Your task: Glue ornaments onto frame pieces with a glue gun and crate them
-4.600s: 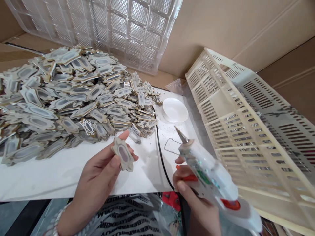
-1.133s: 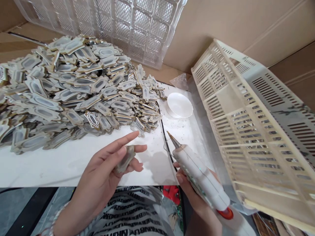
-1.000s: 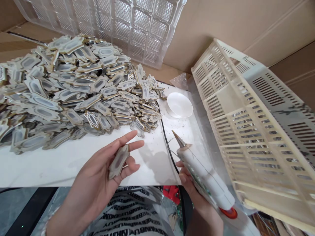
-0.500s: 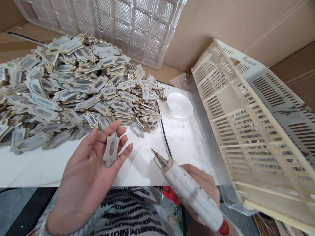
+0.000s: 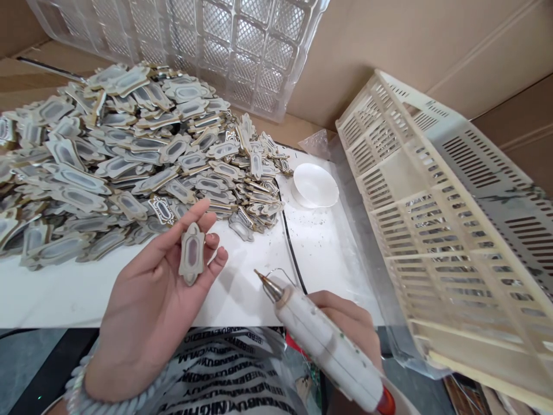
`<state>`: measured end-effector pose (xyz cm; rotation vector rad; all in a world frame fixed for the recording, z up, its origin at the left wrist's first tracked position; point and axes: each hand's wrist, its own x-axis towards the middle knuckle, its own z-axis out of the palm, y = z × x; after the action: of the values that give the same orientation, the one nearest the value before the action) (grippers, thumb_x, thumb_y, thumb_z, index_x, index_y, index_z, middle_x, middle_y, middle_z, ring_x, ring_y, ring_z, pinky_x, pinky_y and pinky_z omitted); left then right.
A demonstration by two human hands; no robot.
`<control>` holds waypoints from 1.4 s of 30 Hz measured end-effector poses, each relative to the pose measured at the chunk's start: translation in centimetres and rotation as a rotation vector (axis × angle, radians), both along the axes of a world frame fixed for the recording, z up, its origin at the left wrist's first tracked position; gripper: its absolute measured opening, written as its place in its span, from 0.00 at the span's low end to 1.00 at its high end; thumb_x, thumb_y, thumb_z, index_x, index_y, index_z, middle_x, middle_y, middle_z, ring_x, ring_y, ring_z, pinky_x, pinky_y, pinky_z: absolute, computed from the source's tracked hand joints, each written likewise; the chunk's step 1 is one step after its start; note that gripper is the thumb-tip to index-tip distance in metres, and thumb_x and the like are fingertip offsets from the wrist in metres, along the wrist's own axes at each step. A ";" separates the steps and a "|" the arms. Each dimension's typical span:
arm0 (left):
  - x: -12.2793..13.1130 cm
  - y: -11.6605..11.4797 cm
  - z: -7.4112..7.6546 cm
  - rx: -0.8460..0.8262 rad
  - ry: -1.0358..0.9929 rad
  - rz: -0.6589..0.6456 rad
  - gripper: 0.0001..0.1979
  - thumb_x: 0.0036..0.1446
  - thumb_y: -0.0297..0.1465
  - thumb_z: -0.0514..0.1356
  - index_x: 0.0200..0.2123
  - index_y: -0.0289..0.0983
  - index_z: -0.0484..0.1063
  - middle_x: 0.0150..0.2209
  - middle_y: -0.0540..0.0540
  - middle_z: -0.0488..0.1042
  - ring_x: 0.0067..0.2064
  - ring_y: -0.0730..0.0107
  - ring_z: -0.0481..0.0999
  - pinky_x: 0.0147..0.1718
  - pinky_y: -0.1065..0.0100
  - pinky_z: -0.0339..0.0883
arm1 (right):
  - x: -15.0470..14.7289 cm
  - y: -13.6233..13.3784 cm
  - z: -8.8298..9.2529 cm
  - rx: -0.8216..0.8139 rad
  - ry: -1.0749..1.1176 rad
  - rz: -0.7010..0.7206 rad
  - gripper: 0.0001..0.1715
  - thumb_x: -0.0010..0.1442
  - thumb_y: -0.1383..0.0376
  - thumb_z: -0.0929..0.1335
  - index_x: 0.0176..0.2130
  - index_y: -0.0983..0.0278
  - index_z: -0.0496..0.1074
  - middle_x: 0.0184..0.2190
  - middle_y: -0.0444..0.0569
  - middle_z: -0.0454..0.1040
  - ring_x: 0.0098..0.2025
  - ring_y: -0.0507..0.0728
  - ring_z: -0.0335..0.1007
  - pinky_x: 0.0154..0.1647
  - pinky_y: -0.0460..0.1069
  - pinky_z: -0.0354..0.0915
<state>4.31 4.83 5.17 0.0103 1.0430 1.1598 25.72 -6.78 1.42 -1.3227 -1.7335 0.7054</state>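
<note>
My left hand point(image 5: 151, 288) is turned palm up, its fingers curled round a small grey ornate plate point(image 5: 192, 255) with a long oval centre. In my right hand point(image 5: 352, 323) is a white glue gun point(image 5: 324, 337) with a metal nozzle and a red rear end. The nozzle points up and left toward the plate, and a gap separates them. Much of my right hand is hidden behind the glue gun. A large heap of similar plates point(image 5: 142, 150) lies beyond my left hand; a few show a shiny patterned face.
A white bowl point(image 5: 315, 185) stands on the white tabletop point(image 5: 259, 248), with small crumbs near it. A black cable point(image 5: 291, 248) runs across the table. To the right stands a cream slatted crate point(image 5: 436, 230). A clear plastic tray point(image 5: 242, 52) leans at the back.
My left hand has tilted the plate more upright and raised it slightly. The glue gun has moved a little left and down, nearer my left hand.
</note>
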 end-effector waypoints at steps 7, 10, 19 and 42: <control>0.5 -1.3 0.0 0.205 0.021 -0.116 0.15 0.60 0.30 0.66 0.51 0.43 0.81 0.45 0.49 0.84 0.38 0.71 0.82 0.39 0.73 0.82 | -1.3 1.4 1.8 -0.081 0.016 0.133 0.23 0.75 0.55 0.61 0.36 0.63 0.79 0.34 0.50 0.80 0.30 0.52 0.75 0.31 0.45 0.71; 0.4 -1.7 -0.3 0.277 0.019 -0.180 0.18 0.54 0.33 0.72 0.49 0.44 0.82 0.46 0.50 0.84 0.39 0.71 0.82 0.39 0.73 0.82 | -1.3 1.7 1.9 -0.091 0.003 0.158 0.23 0.75 0.55 0.62 0.36 0.63 0.79 0.34 0.50 0.80 0.30 0.52 0.75 0.31 0.45 0.70; -0.1 -2.3 -0.4 0.355 0.020 -0.237 0.22 0.47 0.37 0.77 0.47 0.48 0.82 0.48 0.51 0.84 0.42 0.70 0.83 0.43 0.76 0.79 | -1.4 1.3 1.6 -0.134 -0.021 0.148 0.19 0.74 0.59 0.64 0.36 0.63 0.78 0.34 0.48 0.79 0.30 0.51 0.74 0.34 0.45 0.70; -0.2 -2.5 -0.6 0.346 0.004 -0.262 0.22 0.46 0.38 0.77 0.46 0.50 0.83 0.48 0.51 0.84 0.40 0.69 0.84 0.42 0.76 0.78 | -1.3 1.5 1.7 -0.146 -0.044 0.202 0.21 0.75 0.59 0.62 0.35 0.64 0.76 0.34 0.50 0.78 0.31 0.51 0.74 0.32 0.44 0.68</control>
<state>4.14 2.32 4.53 0.4104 0.8056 1.0863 24.46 -5.26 3.13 -1.2784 -1.8997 0.9382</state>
